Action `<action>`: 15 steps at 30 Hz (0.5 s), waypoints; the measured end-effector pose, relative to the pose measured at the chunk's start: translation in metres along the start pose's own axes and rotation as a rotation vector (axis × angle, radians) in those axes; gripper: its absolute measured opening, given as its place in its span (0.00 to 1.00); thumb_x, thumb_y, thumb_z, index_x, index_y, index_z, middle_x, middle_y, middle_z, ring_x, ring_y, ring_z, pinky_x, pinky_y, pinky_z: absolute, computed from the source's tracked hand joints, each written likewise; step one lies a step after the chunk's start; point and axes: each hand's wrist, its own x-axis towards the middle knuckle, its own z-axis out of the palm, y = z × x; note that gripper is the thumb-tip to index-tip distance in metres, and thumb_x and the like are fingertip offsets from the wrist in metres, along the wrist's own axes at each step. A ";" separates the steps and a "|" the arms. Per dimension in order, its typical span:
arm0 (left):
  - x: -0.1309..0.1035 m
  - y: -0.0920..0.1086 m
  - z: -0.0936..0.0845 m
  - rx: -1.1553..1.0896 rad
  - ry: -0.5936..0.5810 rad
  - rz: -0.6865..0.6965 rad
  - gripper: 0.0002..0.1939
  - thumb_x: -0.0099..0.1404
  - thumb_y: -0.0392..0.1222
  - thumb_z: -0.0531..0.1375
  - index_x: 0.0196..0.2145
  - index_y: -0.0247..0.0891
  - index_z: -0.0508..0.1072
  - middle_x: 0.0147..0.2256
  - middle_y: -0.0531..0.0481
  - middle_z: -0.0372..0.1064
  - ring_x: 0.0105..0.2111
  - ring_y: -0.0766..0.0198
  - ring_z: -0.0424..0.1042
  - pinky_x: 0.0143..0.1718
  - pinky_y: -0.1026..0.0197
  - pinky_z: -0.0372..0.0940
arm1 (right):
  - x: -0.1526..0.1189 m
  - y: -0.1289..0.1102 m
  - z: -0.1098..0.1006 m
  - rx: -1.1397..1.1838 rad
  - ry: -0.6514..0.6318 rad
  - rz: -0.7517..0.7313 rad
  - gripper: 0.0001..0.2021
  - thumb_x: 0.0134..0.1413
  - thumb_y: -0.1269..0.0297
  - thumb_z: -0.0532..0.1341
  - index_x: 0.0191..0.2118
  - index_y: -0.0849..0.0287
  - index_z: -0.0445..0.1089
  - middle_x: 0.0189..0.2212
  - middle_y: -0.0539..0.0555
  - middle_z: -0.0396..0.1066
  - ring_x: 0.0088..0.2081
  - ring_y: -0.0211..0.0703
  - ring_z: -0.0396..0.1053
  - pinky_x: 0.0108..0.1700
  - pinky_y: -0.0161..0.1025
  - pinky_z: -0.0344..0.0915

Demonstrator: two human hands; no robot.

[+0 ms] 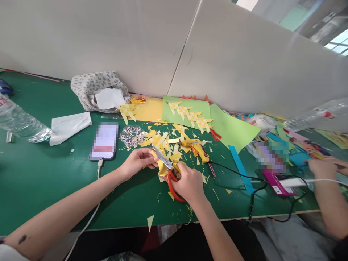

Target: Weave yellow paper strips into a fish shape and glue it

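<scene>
My left hand pinches a folded piece of yellow paper over the green table. In my right hand is a pair of scissors with red handles, its blades pointing up and left beside the paper and my left fingertips. Cut yellow scraps lie heaped just beyond my hands. Behind the scissors rests a yellow glue gun with a black cord. Woven yellow-and-white paper fish lie in a row on a green sheet, one with a red tassel.
A phone on a white cable and a round case of small beads sit left of the scraps. Farther left lies a water bottle. At right are a magenta power strip, a blue paper strip and another person's hand.
</scene>
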 end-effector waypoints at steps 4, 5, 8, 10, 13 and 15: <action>0.000 0.003 0.001 -0.004 0.018 -0.012 0.09 0.55 0.44 0.63 0.29 0.35 0.72 0.25 0.51 0.72 0.27 0.67 0.72 0.30 0.66 0.66 | -0.001 0.000 0.002 0.016 0.038 0.013 0.17 0.45 0.47 0.58 0.23 0.59 0.61 0.16 0.49 0.64 0.16 0.35 0.60 0.21 0.33 0.44; 0.000 0.003 0.001 -0.009 0.032 -0.009 0.09 0.54 0.44 0.63 0.29 0.35 0.72 0.25 0.51 0.71 0.26 0.68 0.72 0.30 0.66 0.66 | -0.001 0.000 0.002 0.033 0.041 0.024 0.17 0.44 0.48 0.58 0.23 0.58 0.61 0.16 0.49 0.64 0.16 0.35 0.60 0.21 0.33 0.45; 0.001 0.002 -0.001 -0.014 0.090 0.017 0.09 0.53 0.44 0.64 0.28 0.36 0.71 0.26 0.52 0.71 0.27 0.67 0.72 0.30 0.66 0.67 | -0.001 -0.001 0.002 0.086 0.020 0.054 0.17 0.44 0.48 0.59 0.24 0.58 0.60 0.17 0.49 0.65 0.17 0.35 0.60 0.21 0.32 0.46; 0.002 0.001 -0.002 0.010 0.105 0.040 0.09 0.53 0.45 0.64 0.29 0.37 0.71 0.27 0.52 0.71 0.27 0.67 0.72 0.31 0.65 0.68 | -0.002 -0.002 0.002 0.097 0.007 0.062 0.16 0.44 0.48 0.59 0.25 0.57 0.60 0.17 0.48 0.65 0.18 0.35 0.60 0.22 0.32 0.47; 0.002 -0.002 -0.003 0.072 0.083 0.053 0.09 0.55 0.45 0.63 0.29 0.37 0.71 0.28 0.51 0.71 0.28 0.66 0.72 0.31 0.66 0.67 | -0.002 -0.002 0.002 0.081 0.006 0.065 0.16 0.44 0.49 0.59 0.24 0.57 0.60 0.17 0.48 0.65 0.18 0.35 0.61 0.22 0.32 0.47; 0.002 -0.003 -0.002 0.102 0.070 0.055 0.08 0.55 0.45 0.62 0.29 0.37 0.72 0.28 0.50 0.72 0.29 0.66 0.73 0.30 0.66 0.67 | -0.001 -0.002 0.002 0.067 0.010 0.059 0.16 0.44 0.49 0.58 0.24 0.57 0.60 0.17 0.48 0.65 0.18 0.35 0.61 0.22 0.32 0.46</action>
